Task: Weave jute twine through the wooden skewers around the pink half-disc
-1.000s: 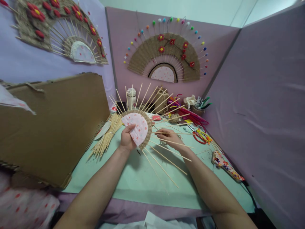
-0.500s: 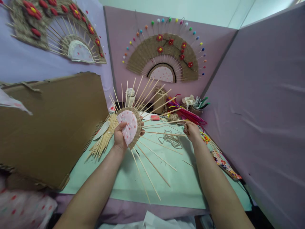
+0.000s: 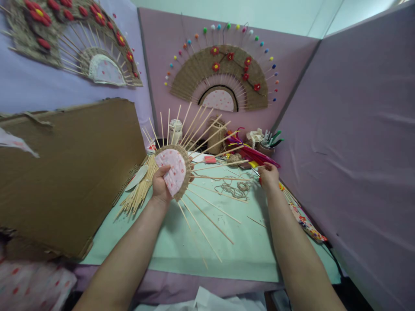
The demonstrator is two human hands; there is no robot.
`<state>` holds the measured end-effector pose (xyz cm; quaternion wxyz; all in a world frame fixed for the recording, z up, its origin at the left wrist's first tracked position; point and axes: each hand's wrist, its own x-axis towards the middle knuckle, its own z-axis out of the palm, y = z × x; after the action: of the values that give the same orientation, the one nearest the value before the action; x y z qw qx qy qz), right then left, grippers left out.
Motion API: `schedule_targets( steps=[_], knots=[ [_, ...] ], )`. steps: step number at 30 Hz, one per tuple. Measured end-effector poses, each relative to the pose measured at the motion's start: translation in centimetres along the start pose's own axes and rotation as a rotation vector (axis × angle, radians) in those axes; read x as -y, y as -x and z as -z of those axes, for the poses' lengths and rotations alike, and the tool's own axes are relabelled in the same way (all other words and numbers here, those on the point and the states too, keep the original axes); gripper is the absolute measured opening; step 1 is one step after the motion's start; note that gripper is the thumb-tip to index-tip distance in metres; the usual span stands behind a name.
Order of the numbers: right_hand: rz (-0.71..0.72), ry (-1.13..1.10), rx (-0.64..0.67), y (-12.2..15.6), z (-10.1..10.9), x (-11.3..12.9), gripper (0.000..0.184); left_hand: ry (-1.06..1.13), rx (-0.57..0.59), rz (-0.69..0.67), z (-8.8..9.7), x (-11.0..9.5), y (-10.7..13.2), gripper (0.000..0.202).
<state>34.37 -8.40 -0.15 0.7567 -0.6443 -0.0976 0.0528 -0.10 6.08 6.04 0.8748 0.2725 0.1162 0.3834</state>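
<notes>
My left hand [image 3: 162,183] is closed on a half-made fan [image 3: 173,169], thumb on its half-round pink-dotted cloth centre and fingers behind. A band of woven twine [image 3: 185,172] edges the cloth, and several thin bamboo sticks [image 3: 215,220] spread out from it. Beyond the tips of the right-hand sticks, my right hand [image 3: 269,175] has its fingers closed on what looks like a pair of scissors [image 3: 256,172], with a thin metal blade and a bit of red showing. Most of the scissors is hidden by the hand. Loose twine [image 3: 231,189] lies on the table behind the sticks.
A bundle of bamboo sticks [image 3: 138,196] lies at left beside a cardboard sheet [image 3: 74,172]. Along the back stand a white jar [image 3: 175,131], a twine-wrapped jar [image 3: 216,137] and a pot of pens [image 3: 266,147]. A finished fan [image 3: 191,71] hangs on the wall.
My right hand has left the stick tips and moved slightly right, where a metal blade now shows by its fingers. The fan stays in my left hand, shifted slightly left.
</notes>
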Motion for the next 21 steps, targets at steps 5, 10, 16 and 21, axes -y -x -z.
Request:
schedule_targets(
  steps=[5, 10, 16, 21],
  knots=[
    [0.396, 0.882, 0.146, 2.6, -0.4, 1.0, 0.023, 0.006, -0.067, 0.035, -0.4, 0.8, 0.1, 0.050],
    [0.607, 0.655, 0.368, 6.9, -3.3, 2.4, 0.027, 0.017, -0.076, 0.061, -0.4, 1.5, 0.1, 0.045],
    [0.162, 0.019, 1.256, 14.8, -5.8, 3.9, 0.038, -0.018, -0.007, 0.118, 0.0, 1.9, 0.0, 0.043],
    [0.014, -0.025, 1.262, 16.8, -5.9, 3.9, 0.039, -0.021, 0.106, 0.118, 0.1, 2.0, 0.0, 0.049]
  ],
)
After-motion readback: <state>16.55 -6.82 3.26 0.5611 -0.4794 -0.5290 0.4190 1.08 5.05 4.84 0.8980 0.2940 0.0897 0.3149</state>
